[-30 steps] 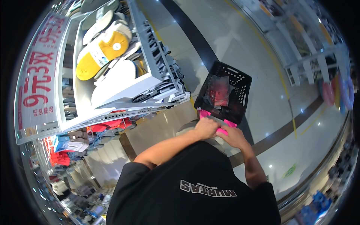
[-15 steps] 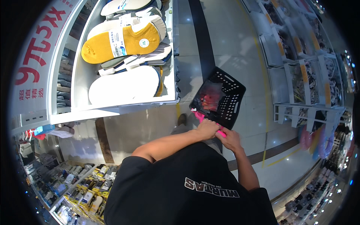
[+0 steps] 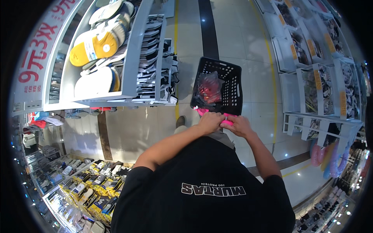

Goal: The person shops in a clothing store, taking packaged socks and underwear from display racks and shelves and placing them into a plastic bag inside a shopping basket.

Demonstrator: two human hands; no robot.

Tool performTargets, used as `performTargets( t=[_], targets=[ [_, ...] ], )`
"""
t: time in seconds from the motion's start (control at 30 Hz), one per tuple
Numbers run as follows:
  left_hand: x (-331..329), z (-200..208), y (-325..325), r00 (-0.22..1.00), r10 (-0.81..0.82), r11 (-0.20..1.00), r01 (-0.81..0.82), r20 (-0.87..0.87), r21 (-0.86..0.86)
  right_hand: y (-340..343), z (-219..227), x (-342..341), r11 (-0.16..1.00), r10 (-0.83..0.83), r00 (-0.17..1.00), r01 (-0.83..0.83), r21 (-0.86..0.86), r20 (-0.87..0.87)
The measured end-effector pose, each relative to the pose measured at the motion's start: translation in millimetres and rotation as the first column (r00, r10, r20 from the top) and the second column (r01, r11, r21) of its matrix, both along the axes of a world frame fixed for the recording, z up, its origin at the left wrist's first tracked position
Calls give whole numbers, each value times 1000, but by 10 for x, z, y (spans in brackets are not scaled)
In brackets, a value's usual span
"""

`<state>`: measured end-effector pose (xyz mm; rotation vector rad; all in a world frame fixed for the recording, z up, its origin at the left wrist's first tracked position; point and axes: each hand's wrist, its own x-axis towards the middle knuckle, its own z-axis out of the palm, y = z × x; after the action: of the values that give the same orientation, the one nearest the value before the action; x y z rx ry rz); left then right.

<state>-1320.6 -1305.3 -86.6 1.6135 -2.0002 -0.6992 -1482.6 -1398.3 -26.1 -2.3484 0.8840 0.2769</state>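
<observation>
A black plastic shopping basket (image 3: 232,90) with slotted walls hangs in front of my body, over the tiled floor. Inside it, toward its left side, sits a clear plastic bag (image 3: 210,87) with something red in it; the exact contents cannot be made out. The pink handle (image 3: 228,121) runs along the basket's near side. My left hand (image 3: 211,122) is closed around this handle, knuckles up. Just to its right, my right hand (image 3: 238,126) also grips the pink handle, thumb toward the left hand.
At left stands a white display bin (image 3: 128,77) of socks, a yellow pair (image 3: 91,48) on top. Folded socks (image 3: 149,58) fill its side rack. More packaged socks (image 3: 93,186) lie at lower left. White shelves (image 3: 289,93) line the right side of the aisle. My shoe (image 3: 180,121) shows on the floor.
The basket has swung slightly left and now hangs straighter, with both hands still on its handle. The sock bin has shifted left in view, and its side rack has come into sight.
</observation>
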Motion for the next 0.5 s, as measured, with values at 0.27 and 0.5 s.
performTargets(
  t=[0.27,0.5],
  targets=[
    [-508,103,-851,952,305,950,-306,-14,-58,-1177,-4,-269,983,183,977,-182,15,-109],
    [-207,83,-775,929,354,931,-361,110,50,-1145,119,151,975,224,968,-221,37,-115]
  ],
)
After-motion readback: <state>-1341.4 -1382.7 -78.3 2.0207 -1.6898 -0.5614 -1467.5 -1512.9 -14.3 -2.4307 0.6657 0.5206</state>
